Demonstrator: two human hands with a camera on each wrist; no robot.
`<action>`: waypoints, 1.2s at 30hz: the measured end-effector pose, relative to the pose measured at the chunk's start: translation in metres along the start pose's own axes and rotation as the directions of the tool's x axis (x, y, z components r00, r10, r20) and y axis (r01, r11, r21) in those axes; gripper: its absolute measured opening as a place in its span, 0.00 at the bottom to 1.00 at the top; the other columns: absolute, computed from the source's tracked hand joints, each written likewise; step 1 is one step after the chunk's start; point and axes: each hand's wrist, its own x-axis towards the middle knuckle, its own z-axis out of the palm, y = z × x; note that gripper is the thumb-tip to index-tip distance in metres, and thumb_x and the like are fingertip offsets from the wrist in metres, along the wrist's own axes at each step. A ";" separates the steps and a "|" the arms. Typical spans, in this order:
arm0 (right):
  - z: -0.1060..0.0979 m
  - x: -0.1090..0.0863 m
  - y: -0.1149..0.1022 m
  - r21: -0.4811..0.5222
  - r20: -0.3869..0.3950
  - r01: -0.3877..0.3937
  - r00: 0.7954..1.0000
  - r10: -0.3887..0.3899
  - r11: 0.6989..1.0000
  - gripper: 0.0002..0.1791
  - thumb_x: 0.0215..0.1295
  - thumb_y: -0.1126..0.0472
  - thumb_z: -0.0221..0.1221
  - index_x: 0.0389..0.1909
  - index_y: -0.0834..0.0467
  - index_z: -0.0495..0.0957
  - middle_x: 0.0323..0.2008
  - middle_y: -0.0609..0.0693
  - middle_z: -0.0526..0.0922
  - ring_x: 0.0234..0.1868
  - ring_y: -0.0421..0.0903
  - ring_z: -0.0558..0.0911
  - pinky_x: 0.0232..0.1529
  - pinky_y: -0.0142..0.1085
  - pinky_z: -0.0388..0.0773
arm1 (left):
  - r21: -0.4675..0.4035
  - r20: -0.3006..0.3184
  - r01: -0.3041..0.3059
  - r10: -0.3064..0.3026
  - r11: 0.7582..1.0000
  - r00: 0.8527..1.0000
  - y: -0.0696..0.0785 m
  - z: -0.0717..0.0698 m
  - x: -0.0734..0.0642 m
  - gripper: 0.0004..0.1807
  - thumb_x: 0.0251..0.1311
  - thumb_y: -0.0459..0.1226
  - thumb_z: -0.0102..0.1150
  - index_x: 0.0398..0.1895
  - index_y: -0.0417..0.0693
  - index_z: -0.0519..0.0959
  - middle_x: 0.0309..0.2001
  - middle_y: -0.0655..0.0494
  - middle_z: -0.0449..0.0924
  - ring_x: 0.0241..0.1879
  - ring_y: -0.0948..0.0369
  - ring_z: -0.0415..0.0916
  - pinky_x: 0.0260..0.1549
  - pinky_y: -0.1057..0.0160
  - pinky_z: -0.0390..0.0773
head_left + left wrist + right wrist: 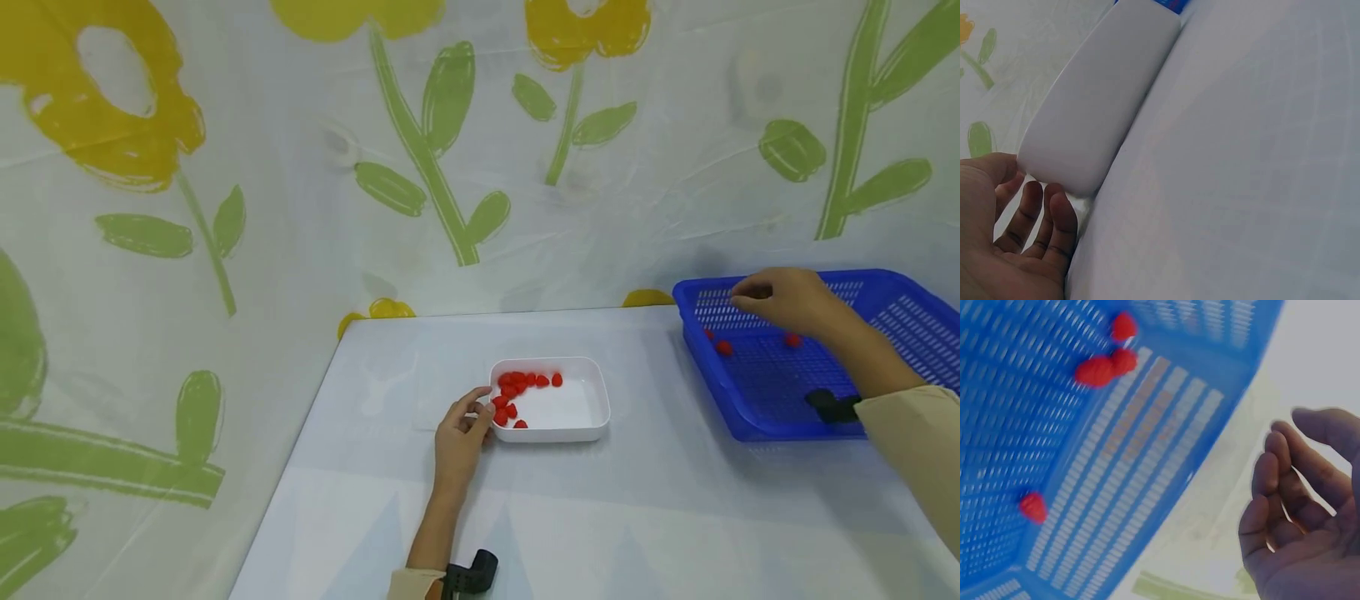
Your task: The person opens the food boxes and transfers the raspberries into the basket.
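At the left end of a white rectangular dish (566, 433), my left hand (459, 442) holds the rim with thumb and fingertips. The left wrist view shows the thumb at the rim corner and curled fingers (1063, 228) beside the dish's outer wall. Several small red strawberry-like pieces (501, 417) lie in the dish, along its left and back sides. Over the blue slotted basket (720, 392) hovers my right hand (795, 304), fingers loosely bent and nothing between them. Several more red pieces (1094, 372) lie inside the basket, below the hand.
A white table (615, 492) carries both containers, the basket at the right and the dish near the middle. Behind and to the left hangs a sheet (652, 192) printed with yellow flowers and green leaves. Each wrist wears a black camera mount (472, 575).
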 end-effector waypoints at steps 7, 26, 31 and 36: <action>-0.002 -0.016 -0.033 0.024 -0.059 0.050 0.997 -0.048 0.998 0.22 0.62 0.46 0.56 0.44 0.60 0.80 0.39 0.55 0.80 0.41 0.54 0.74 0.37 0.49 0.72 | -0.039 0.028 -0.012 0.014 0.999 1.000 0.000 -0.002 0.002 0.16 0.59 0.43 0.59 0.51 0.55 0.78 0.37 0.51 0.73 0.27 0.46 0.74 0.26 0.57 0.80; 0.071 -0.024 -0.116 0.099 -0.143 0.300 0.948 -0.285 0.949 0.07 0.58 0.59 0.62 0.38 0.53 0.81 0.30 0.42 0.77 0.35 0.42 0.74 0.36 0.39 0.74 | -0.031 0.003 -0.005 0.005 1.000 1.000 -0.001 0.000 -0.004 0.15 0.58 0.48 0.59 0.49 0.65 0.78 0.37 0.56 0.73 0.26 0.55 0.73 0.26 0.63 0.79; 0.098 -0.021 -0.131 0.149 -0.109 0.283 0.957 -0.269 0.947 0.08 0.59 0.59 0.61 0.39 0.54 0.81 0.33 0.44 0.77 0.37 0.45 0.75 0.35 0.36 0.76 | -0.043 0.005 -0.016 0.017 0.999 1.000 -0.002 0.001 -0.003 0.16 0.57 0.49 0.59 0.49 0.63 0.78 0.37 0.54 0.73 0.28 0.52 0.74 0.26 0.62 0.79; 0.126 -0.015 -0.147 0.186 -0.072 0.258 0.966 -0.248 0.948 0.09 0.57 0.61 0.62 0.40 0.55 0.81 0.33 0.45 0.77 0.38 0.47 0.76 0.38 0.39 0.78 | -0.055 0.004 -0.024 0.024 0.998 1.000 -0.003 0.002 -0.003 0.16 0.57 0.48 0.59 0.49 0.63 0.78 0.37 0.54 0.73 0.28 0.54 0.74 0.27 0.62 0.80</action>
